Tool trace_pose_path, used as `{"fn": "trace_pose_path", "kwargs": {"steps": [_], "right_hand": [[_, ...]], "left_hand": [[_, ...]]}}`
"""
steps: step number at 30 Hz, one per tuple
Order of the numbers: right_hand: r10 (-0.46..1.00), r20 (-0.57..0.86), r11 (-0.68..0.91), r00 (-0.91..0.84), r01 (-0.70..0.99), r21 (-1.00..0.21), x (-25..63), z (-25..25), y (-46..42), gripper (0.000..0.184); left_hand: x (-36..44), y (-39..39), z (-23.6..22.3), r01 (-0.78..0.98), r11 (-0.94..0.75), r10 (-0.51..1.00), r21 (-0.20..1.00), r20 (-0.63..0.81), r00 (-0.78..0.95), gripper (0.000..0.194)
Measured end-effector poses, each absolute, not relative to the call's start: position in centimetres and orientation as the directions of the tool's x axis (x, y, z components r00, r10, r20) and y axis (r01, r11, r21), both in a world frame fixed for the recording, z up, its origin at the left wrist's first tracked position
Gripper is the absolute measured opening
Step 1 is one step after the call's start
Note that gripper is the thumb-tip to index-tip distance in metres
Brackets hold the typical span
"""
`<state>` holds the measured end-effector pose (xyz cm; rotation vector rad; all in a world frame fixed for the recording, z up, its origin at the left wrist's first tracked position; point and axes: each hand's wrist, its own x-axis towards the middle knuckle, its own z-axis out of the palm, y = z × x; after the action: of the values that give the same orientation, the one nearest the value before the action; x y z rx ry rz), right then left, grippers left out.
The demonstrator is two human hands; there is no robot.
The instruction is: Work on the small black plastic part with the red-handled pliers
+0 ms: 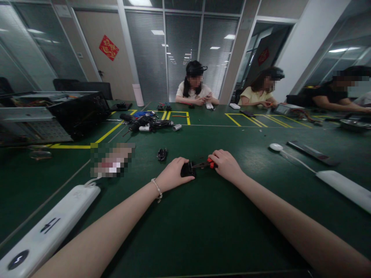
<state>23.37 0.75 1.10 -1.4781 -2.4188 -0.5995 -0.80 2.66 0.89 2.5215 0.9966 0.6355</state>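
Note:
Around a small black plastic part (188, 169), low over the green table, my left hand (175, 173) is closed with thumb and fingers on its sides. My right hand (225, 164) grips the red handles of a pair of pliers (204, 164). The dark jaws of the pliers point left and reach the right side of the black part; whether they bite on it is too small to tell. Another small black part (162, 154) lies by itself on the table, up and left of my left hand.
White power banks (49, 227) (344, 187) lie on either side. Tools and cables (147, 121) are heaped beyond my hands. An opened computer case (52, 116) stands at left. A phone (311, 151) lies at right. Several people sit across the green table (185, 231).

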Motion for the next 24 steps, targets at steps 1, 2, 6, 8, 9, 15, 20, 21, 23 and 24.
{"fn": "trace_pose_path", "kwargs": {"steps": [1, 2, 6, 8, 9, 15, 20, 21, 23, 24], "right_hand": [[0.787, 0.412, 0.403, -0.459, 0.888, 0.220, 23.37, 1.08, 0.76, 0.033], [0.784, 0.414, 0.406, -0.463, 0.886, 0.223, 23.38, 1.05, 0.77, 0.033], [0.763, 0.431, 0.416, -0.481, 0.877, 0.243, 23.43, 1.01, 0.80, 0.033], [0.758, 0.435, 0.412, -0.486, 0.874, 0.258, 23.43, 1.11, 0.77, 0.033], [0.756, 0.437, 0.409, -0.487, 0.873, 0.265, 23.41, 1.17, 0.74, 0.033], [0.746, 0.439, 0.412, -0.500, 0.865, 0.287, 23.37, 1.41, 0.63, 0.035], [0.754, 0.424, 0.413, -0.501, 0.864, 0.287, 23.35, 1.26, 0.71, 0.035], [0.756, 0.422, 0.411, -0.500, 0.865, 0.288, 23.33, 1.23, 0.72, 0.035], [0.760, 0.422, 0.402, -0.495, 0.867, 0.293, 23.27, 1.19, 0.76, 0.033], [0.762, 0.421, 0.398, -0.492, 0.869, 0.295, 23.26, 1.18, 0.78, 0.033]], "left_hand": [[-0.81, 2.66, 0.92, 0.547, -0.689, 0.707, 0.476, 0.272, 0.653, 0.052], [-0.82, 2.67, 0.97, 0.547, -0.686, 0.708, 0.480, 0.267, 0.654, 0.052], [-0.81, 2.61, 1.17, 0.549, -0.673, 0.716, 0.496, 0.251, 0.652, 0.053], [-0.81, 2.56, 1.21, 0.552, -0.671, 0.718, 0.496, 0.249, 0.650, 0.054], [-0.80, 2.54, 1.22, 0.554, -0.669, 0.720, 0.496, 0.248, 0.648, 0.054], [-0.83, 2.59, 1.15, 0.563, -0.658, 0.729, 0.500, 0.235, 0.643, 0.054], [-0.82, 2.67, 1.08, 0.560, -0.678, 0.715, 0.476, 0.250, 0.653, 0.054], [-0.81, 2.66, 1.06, 0.560, -0.680, 0.713, 0.473, 0.251, 0.655, 0.053], [-0.77, 2.64, 1.01, 0.558, -0.686, 0.710, 0.467, 0.264, 0.653, 0.052], [-0.74, 2.63, 0.97, 0.556, -0.689, 0.709, 0.464, 0.273, 0.650, 0.052]]}}
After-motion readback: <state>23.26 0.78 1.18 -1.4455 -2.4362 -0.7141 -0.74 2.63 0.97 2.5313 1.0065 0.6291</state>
